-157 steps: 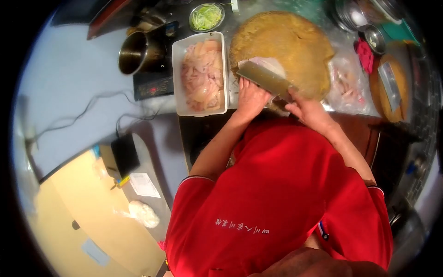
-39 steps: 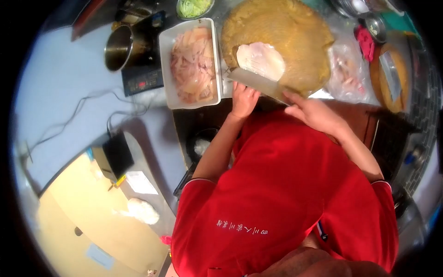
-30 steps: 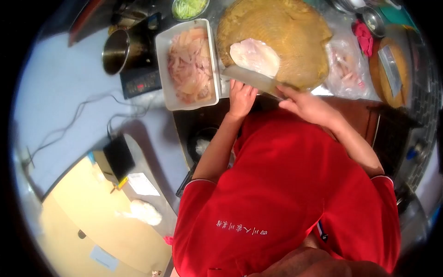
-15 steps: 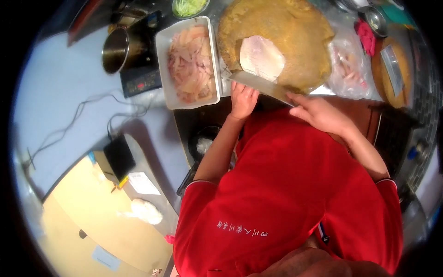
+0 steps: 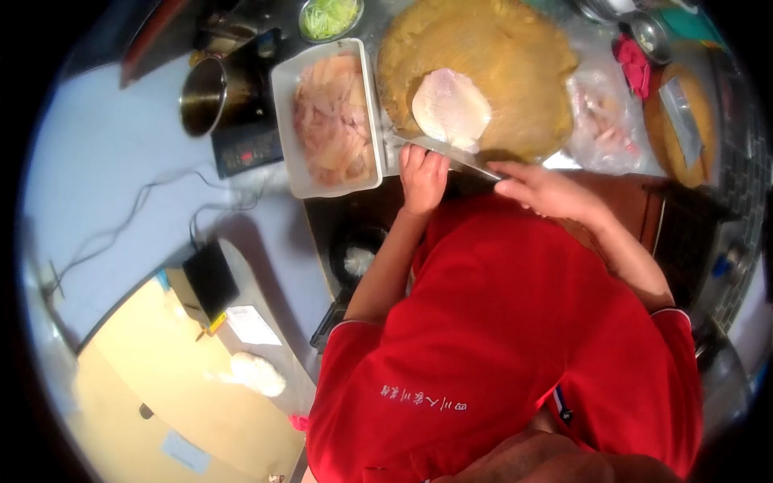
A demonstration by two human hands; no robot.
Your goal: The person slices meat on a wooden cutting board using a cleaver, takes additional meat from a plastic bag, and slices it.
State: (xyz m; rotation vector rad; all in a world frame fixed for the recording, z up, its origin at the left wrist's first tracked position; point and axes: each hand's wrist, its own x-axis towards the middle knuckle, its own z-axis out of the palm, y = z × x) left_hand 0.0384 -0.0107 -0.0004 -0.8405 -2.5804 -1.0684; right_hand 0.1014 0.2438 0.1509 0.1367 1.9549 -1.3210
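Observation:
A pale, flat piece of meat (image 5: 452, 107) lies on the near left part of a big round wooden board (image 5: 515, 72). My right hand (image 5: 549, 190) is closed on the handle of a cleaver (image 5: 451, 151), whose blade points left along the board's near edge and looks narrow from above. My left hand (image 5: 423, 177) is beside the blade's left part with its fingers curled together; what lies under the fingertips is hidden. Left of the board, a white tub (image 5: 374, 121) holds many slices of pale pink meat (image 5: 332, 117).
A clear bag of meat (image 5: 602, 121) lies right of the board. Farther right are a pink cloth (image 5: 633, 66), a metal bowl (image 5: 651, 39) and a second cleaver (image 5: 681, 119). A plate of shredded greens (image 5: 328, 18), a metal pot (image 5: 205, 95) and a black cooker (image 5: 245, 151) stand left.
Over these seconds the meat piece has come fully into view on the board, and its outline has shifted. The cleaver's blade has turned from broad side to narrow edge. Both hands remain near the board's front edge.

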